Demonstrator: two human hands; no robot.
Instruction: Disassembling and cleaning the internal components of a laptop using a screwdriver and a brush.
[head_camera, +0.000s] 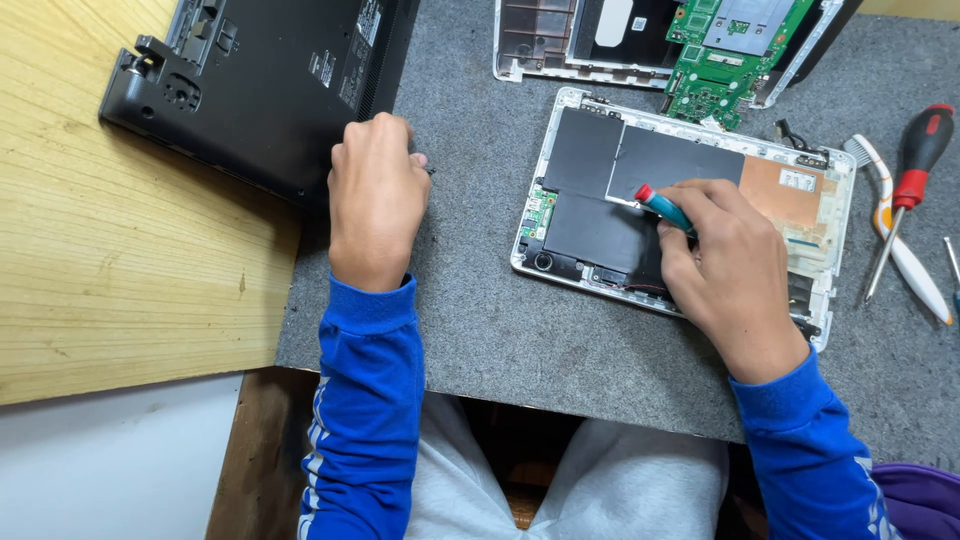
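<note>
Head view: hands apart, right (735, 270) gripping teal screwdriver (662, 209) over open laptop (690, 200), left (375, 195) fisted beside black casing's (270, 80) edge.

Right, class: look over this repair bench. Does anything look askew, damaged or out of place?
The green circuit board lies tilted across the edge of the upper white shell, not seated flat. Otherwise nothing stands out: the right hand holds a teal screwdriver over the opened device.

Bright, even overhead light, soft short shadows under the left hand (377, 195) and right hand (733, 268), faint sheen on the black panels beside the right hand, sharp focus throughout, slight wide-angle bending at the edges
</note>
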